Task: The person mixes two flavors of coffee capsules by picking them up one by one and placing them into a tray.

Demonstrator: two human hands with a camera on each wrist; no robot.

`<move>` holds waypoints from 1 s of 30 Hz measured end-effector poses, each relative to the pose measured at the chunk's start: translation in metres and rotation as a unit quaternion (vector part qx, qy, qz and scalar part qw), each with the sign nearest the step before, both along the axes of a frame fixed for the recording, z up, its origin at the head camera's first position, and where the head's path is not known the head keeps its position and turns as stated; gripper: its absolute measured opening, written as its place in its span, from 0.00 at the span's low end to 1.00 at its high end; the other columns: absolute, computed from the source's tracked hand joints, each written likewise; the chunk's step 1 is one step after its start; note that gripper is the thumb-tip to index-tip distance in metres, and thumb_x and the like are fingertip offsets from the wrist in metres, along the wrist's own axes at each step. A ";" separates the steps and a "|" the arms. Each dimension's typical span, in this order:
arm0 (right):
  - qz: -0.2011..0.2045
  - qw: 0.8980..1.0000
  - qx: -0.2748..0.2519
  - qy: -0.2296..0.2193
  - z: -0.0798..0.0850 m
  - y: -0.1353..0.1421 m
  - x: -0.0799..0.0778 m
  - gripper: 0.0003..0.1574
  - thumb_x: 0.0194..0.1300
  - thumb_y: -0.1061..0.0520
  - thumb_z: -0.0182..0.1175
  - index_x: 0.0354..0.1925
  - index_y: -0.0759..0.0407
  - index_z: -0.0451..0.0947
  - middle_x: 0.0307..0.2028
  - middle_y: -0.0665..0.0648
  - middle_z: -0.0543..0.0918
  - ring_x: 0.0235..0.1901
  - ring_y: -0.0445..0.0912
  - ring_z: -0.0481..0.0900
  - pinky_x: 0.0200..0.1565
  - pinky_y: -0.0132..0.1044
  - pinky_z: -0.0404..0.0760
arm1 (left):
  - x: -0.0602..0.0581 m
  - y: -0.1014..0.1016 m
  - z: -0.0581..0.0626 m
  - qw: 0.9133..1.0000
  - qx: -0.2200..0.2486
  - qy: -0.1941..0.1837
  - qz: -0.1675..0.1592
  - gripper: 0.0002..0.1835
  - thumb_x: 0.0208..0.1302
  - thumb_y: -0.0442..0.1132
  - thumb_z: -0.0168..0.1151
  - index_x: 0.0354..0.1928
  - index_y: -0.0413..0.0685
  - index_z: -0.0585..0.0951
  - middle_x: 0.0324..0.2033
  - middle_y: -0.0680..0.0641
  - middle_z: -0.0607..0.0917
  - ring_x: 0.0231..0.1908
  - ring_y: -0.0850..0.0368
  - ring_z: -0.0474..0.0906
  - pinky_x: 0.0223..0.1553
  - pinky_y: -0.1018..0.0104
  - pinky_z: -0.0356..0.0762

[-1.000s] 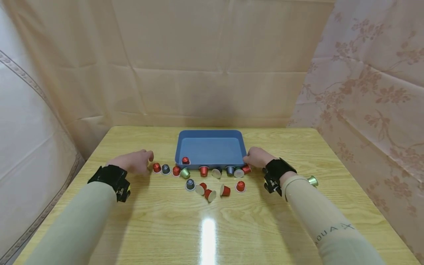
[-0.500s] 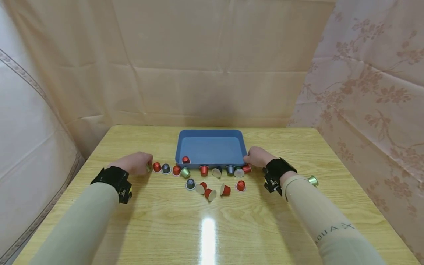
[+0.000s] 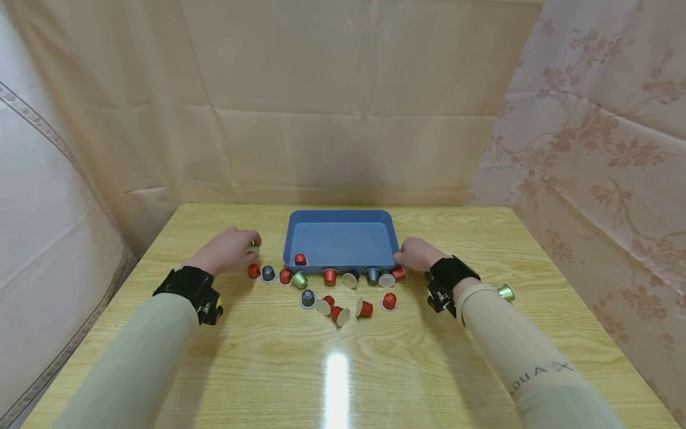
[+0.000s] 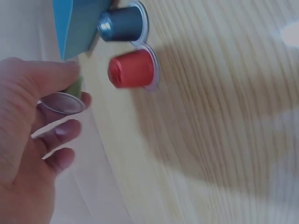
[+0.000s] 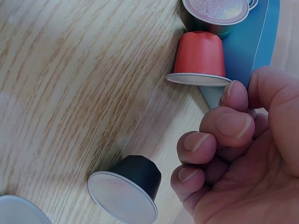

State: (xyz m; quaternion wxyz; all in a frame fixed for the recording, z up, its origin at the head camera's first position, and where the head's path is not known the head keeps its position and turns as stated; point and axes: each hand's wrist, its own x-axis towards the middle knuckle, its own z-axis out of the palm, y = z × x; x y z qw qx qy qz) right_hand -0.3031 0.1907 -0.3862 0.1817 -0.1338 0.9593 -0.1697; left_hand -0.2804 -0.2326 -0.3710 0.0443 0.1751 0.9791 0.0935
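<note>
A green coffee capsule (image 4: pixel 63 103) is held above the worktop (image 3: pixel 343 381), just left of the blue tray (image 3: pixel 343 239). In the left wrist view its round lid is tilted partly to the camera, and its short axis runs from that lid up toward the thumb, where the narrow green body disappears between the fingers. The left hand (image 3: pixel 227 249) pinches it between thumb and forefinger, barely parted around the body; the other fingers are loosely bent.

The tray's long axis runs left to right. At its front right corner, the right hand (image 3: pixel 419 254) has its fingers curled in, thumb and forefinger closed on the edge. Inside the tray's front left corner stands a red capsule (image 3: pixel 301 260).

Along the tray's front edge lies a row of capsules (image 3: pixel 329 277), red, blue, green and dark, some upright, some on their sides; it extends left to an upright blue capsule (image 3: pixel 268 273) and another red one (image 3: pixel 253 271). Five loose capsules (image 3: pixel 340 316) lie in front of that row. Well right of the tray, a light green capsule (image 3: pixel 506 292) lies beside the right sleeve (image 3: pixel 514 333).
</note>
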 end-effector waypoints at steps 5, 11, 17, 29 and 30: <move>-0.004 1.000 0.001 -0.006 0.000 0.000 0.000 0.24 0.67 0.57 0.50 0.13 0.52 0.62 0.14 0.48 0.59 0.17 0.43 0.58 0.29 0.36 0.60 | -0.005 0.014 0.001 1.000 0.015 0.027 0.001 0.19 0.70 0.40 0.65 0.59 0.41 0.82 0.53 0.38 0.85 0.52 0.40 0.77 0.58 0.43 0.76; -0.006 1.000 0.004 -0.004 -0.001 0.000 -0.001 0.24 0.67 0.56 0.50 0.13 0.52 0.62 0.14 0.48 0.59 0.17 0.43 0.58 0.29 0.36 0.59 | -0.009 0.030 0.002 0.997 0.068 0.030 0.003 0.17 0.70 0.39 0.66 0.57 0.40 0.80 0.47 0.40 0.85 0.47 0.44 0.79 0.55 0.48 0.79; -0.013 1.000 0.000 -0.013 -0.001 0.000 -0.002 0.24 0.67 0.55 0.50 0.14 0.52 0.63 0.14 0.48 0.60 0.17 0.43 0.58 0.28 0.36 0.60 | -0.012 0.046 0.001 0.994 0.099 0.040 0.002 0.17 0.70 0.39 0.66 0.57 0.39 0.80 0.48 0.40 0.84 0.51 0.42 0.72 0.56 0.46 0.72; -0.027 0.999 -0.007 -0.029 -0.004 0.001 -0.004 0.22 0.68 0.55 0.50 0.16 0.57 0.69 0.14 0.49 0.63 0.16 0.43 0.61 0.27 0.35 0.61 | -0.016 0.067 -0.004 0.989 0.145 0.034 -0.024 0.16 0.69 0.35 0.66 0.56 0.37 0.82 0.50 0.39 0.83 0.54 0.41 0.74 0.58 0.47 0.74; -0.025 0.999 -0.006 -0.027 -0.004 0.001 -0.004 0.22 0.68 0.55 0.49 0.16 0.57 0.68 0.14 0.49 0.63 0.16 0.43 0.61 0.27 0.35 0.61 | -0.017 0.068 -0.005 0.989 0.141 0.039 -0.025 0.16 0.69 0.36 0.67 0.56 0.38 0.82 0.50 0.39 0.82 0.55 0.40 0.73 0.59 0.46 0.72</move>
